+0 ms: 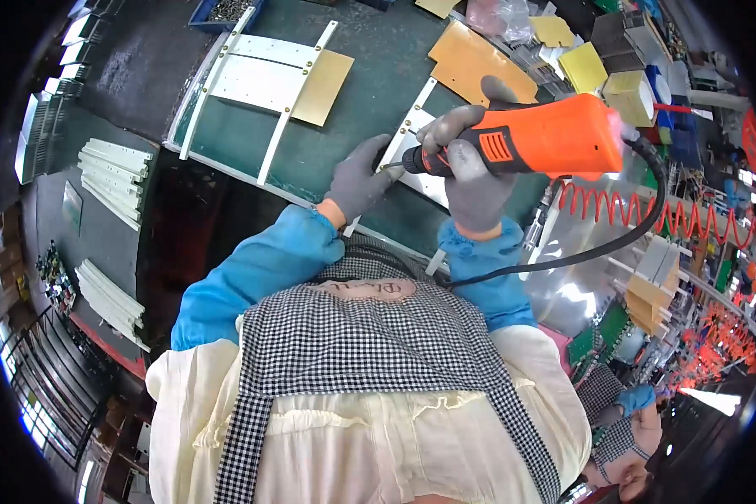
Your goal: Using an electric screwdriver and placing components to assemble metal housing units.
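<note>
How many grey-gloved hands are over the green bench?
2: the left hand by the tip of the orange power driver, the right hand around its body. None appears hidden.

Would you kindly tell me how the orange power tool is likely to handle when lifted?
The orange power tool is probably stiff and fairly weighty, given how thick it looks. The black cable at its rear may tug as it moves. Laid down, it might roll somewhat, since its sides look rounded.
</note>
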Demonstrator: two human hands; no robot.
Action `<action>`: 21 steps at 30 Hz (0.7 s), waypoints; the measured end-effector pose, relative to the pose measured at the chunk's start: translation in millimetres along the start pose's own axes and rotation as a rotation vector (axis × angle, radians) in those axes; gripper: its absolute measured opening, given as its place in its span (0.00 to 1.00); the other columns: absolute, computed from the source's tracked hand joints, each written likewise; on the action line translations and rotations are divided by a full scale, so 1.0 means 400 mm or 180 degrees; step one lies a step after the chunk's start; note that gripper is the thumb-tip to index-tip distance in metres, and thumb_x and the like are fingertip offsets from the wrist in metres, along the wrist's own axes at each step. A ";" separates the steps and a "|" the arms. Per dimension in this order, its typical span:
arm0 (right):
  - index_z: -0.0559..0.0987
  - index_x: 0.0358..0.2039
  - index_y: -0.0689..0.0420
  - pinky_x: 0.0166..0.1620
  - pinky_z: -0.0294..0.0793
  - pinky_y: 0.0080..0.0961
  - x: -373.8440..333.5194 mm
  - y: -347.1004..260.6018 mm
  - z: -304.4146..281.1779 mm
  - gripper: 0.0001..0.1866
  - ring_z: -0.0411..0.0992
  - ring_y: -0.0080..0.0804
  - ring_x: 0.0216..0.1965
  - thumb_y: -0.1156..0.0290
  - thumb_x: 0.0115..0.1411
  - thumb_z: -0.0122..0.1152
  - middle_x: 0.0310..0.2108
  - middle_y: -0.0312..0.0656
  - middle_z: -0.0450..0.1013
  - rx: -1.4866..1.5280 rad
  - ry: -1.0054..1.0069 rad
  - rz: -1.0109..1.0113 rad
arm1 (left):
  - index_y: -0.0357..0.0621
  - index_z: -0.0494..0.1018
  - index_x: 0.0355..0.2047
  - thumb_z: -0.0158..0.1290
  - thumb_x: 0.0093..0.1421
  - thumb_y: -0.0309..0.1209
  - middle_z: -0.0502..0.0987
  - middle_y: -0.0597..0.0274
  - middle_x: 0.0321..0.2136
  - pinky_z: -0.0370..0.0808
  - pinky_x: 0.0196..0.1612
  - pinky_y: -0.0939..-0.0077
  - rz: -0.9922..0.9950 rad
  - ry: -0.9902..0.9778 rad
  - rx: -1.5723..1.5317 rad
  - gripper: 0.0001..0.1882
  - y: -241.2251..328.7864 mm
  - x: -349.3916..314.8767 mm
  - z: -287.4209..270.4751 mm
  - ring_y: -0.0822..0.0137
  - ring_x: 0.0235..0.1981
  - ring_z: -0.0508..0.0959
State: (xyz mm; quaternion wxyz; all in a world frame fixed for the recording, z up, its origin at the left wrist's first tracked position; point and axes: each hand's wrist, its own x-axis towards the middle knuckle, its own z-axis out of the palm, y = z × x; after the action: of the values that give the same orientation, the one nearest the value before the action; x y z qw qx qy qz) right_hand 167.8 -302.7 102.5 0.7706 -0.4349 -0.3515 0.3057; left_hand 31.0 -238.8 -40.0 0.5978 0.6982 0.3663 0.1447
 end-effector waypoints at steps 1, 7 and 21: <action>0.58 0.64 0.63 0.42 0.78 0.39 -0.006 0.000 0.002 0.35 0.75 0.33 0.33 0.81 0.54 0.54 0.34 0.43 0.74 -0.0003 0.0006 -0.0008 | 0.42 0.67 0.60 0.62 0.57 0.39 0.75 0.50 0.53 0.74 0.54 0.65 -0.0034 0.0011 -0.0131 0.33 -0.007 -0.001 0.001 0.54 0.51 0.77; 0.58 0.62 0.65 0.43 0.78 0.29 -0.036 -0.015 0.012 0.37 0.76 0.29 0.35 0.84 0.51 0.60 0.32 0.40 0.76 0.0135 0.0083 0.0095 | 0.42 0.67 0.60 0.61 0.57 0.36 0.74 0.49 0.54 0.73 0.55 0.65 0.0125 0.0005 0.0013 0.32 -0.016 -0.008 0.002 0.53 0.52 0.77; 0.77 0.44 0.57 0.49 0.74 0.28 -0.023 0.008 0.051 0.22 0.74 0.27 0.42 0.74 0.46 0.71 0.39 0.35 0.76 -0.1422 -0.0530 0.0344 | 0.51 0.57 0.66 0.60 0.56 0.36 0.74 0.51 0.54 0.73 0.55 0.66 0.0358 0.0068 -0.0786 0.39 0.082 -0.007 -0.001 0.49 0.53 0.76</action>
State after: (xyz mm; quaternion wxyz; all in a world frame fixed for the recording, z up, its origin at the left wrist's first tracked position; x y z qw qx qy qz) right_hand 145.7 -299.2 104.8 0.6062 -0.5860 -0.4490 0.2959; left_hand 40.0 -240.9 -8.5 0.6662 0.6372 0.3122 0.2294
